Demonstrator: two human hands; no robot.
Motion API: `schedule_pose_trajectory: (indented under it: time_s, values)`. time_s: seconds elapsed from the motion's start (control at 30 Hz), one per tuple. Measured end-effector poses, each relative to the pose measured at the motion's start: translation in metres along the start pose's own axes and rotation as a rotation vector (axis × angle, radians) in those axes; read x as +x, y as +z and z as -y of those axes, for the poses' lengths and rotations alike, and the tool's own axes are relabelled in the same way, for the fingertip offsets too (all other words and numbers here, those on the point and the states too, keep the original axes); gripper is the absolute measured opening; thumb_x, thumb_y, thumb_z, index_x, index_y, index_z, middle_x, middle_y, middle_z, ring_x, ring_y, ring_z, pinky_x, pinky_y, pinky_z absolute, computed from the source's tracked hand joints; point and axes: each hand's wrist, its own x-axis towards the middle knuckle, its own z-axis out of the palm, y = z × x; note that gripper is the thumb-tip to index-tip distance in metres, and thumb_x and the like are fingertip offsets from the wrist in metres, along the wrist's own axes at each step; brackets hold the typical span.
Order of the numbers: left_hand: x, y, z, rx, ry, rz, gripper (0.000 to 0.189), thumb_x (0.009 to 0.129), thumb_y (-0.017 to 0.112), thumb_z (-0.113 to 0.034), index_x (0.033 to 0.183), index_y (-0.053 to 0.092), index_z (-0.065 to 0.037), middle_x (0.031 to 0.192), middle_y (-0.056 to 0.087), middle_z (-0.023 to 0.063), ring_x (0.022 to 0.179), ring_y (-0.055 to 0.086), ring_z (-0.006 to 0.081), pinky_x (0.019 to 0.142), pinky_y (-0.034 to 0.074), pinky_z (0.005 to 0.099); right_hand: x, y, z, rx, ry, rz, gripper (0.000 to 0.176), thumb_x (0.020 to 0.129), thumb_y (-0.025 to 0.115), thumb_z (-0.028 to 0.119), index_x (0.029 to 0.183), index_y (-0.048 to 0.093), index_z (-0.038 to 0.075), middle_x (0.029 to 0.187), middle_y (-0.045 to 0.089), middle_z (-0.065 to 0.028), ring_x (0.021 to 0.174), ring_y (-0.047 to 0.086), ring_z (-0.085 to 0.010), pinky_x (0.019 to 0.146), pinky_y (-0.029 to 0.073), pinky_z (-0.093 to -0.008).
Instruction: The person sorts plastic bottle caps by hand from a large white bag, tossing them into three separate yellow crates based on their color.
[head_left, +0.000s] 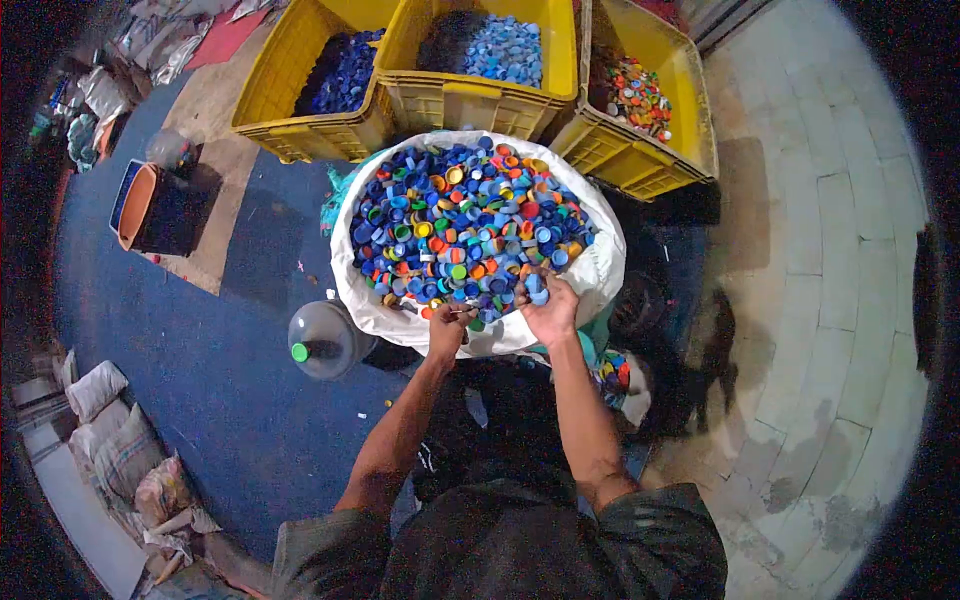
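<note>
A wide white sack [345,265], its rim rolled open, is heaped with plastic bottle caps [450,225] in blue, orange, green, yellow and red. At its near rim, my left hand [448,330] is closed with fingers pinched together; what they hold is too small to make out. Just to the right, my right hand [553,315] is turned palm up, its fingers curled around light blue bottle caps [538,291]. Both hands are over the near edge of the heap, a short way apart.
Behind the sack stand three yellow crates: one with dark blue caps [270,100], one with light blue caps [425,85], one with orange and white caps [690,110]. A clear jug [330,340] lies left. An orange tub [138,207] and stuffed sacks [115,435] are farther left.
</note>
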Motion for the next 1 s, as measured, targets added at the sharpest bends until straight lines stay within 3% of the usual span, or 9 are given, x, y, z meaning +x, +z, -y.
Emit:
schedule_pose_trajectory:
  time_s: [0.17,0.3,0.4,0.43,0.57,0.67,0.73,0.8,1.0]
  values:
    - [-0.018,0.017,-0.019,-0.239,-0.12,0.065,0.018,0.081,0.065,-0.015,0.094,0.056,-0.005,0.079,0.058,0.0021,0.056,0.05,0.008,0.047,0.039,0.0226,-0.017,0.008,0.0,-0.079,-0.017,-0.064,0.022,0.078,0.062,0.007,0.1,0.057,0.01,0.089,0.059,-0.006,0.076,0.055,-0.0186,0.063,0.045,-0.0301]
    - [-0.017,0.029,-0.028,-0.621,-0.146,0.198,0.015,0.087,0.054,-0.008,0.101,0.052,-0.004,0.084,0.059,0.0039,0.065,0.054,0.0108,0.052,0.042,0.0227,-0.027,0.007,0.004,-0.209,0.057,-0.077,0.023,0.079,0.066,0.014,0.101,0.057,0.01,0.086,0.059,-0.0042,0.073,0.056,-0.0186,0.061,0.045,-0.03]
    - [-0.02,0.033,-0.042,-0.779,-0.183,0.352,0.016,0.089,0.048,-0.007,0.105,0.05,-0.006,0.088,0.059,0.0041,0.072,0.055,0.012,0.065,0.048,0.0245,-0.036,0.007,0.002,-0.097,0.022,-0.062,0.023,0.081,0.055,0.01,0.104,0.056,0.007,0.092,0.06,-0.0081,0.075,0.058,-0.0219,0.064,0.047,-0.0332]
    - [-0.025,0.037,-0.046,-0.789,-0.212,0.276,0.022,0.091,0.045,-0.018,0.109,0.052,-0.008,0.091,0.056,0.0018,0.077,0.055,0.0134,0.066,0.048,0.0235,-0.044,0.012,0.006,-0.083,0.066,-0.053,0.026,0.079,0.05,0.01,0.105,0.057,0.007,0.095,0.06,-0.0088,0.078,0.058,-0.0229,0.068,0.047,-0.035]
    - [-0.034,0.045,-0.065,-0.734,-0.187,0.401,0.008,0.084,0.046,-0.008,0.088,0.053,-0.006,0.077,0.053,-0.0003,0.068,0.052,0.0118,0.066,0.047,0.0257,-0.057,0.016,0.006,0.026,0.03,-0.025,0.035,0.075,0.047,0.008,0.108,0.056,0.002,0.1,0.06,-0.0127,0.092,0.058,-0.0285,0.082,0.047,-0.0374]
    - [-0.013,0.045,-0.043,-0.716,-0.085,0.616,0.009,0.085,0.047,-0.011,0.088,0.052,-0.004,0.077,0.053,0.0031,0.07,0.052,0.0157,0.069,0.045,0.0292,-0.059,0.016,0.005,0.034,0.0,0.005,0.035,0.073,0.046,0.009,0.106,0.055,0.0,0.1,0.059,-0.0144,0.092,0.057,-0.0297,0.083,0.047,-0.039]
    - [-0.013,0.059,-0.045,-0.799,-0.268,0.412,0.014,0.087,0.047,-0.015,0.091,0.053,-0.003,0.079,0.054,0.0051,0.075,0.054,0.0188,0.073,0.046,0.0329,-0.053,0.007,0.002,0.085,-0.003,0.046,0.035,0.073,0.045,0.01,0.105,0.055,-0.001,0.1,0.059,-0.0159,0.092,0.056,-0.0309,0.083,0.047,-0.0395]
    - [-0.012,0.056,-0.047,-0.728,-0.265,0.545,0.022,0.087,0.047,-0.017,0.1,0.053,-0.001,0.093,0.058,0.0115,0.088,0.056,0.0236,0.081,0.047,0.0376,-0.041,-0.004,-0.001,0.058,0.008,-0.023,0.039,0.071,0.043,0.011,0.107,0.053,-0.003,0.099,0.058,-0.0173,0.093,0.055,-0.032,0.084,0.046,-0.0417]
    - [0.018,0.066,-0.06,-0.715,-0.278,0.395,0.031,0.088,0.042,-0.023,0.106,0.053,-0.001,0.098,0.059,0.0117,0.089,0.057,0.025,0.084,0.047,0.0373,-0.016,0.007,0.004,0.1,-0.05,-0.042,0.041,0.07,0.046,0.01,0.109,0.051,-0.002,0.098,0.058,-0.0174,0.095,0.055,-0.0326,0.09,0.043,-0.0442]
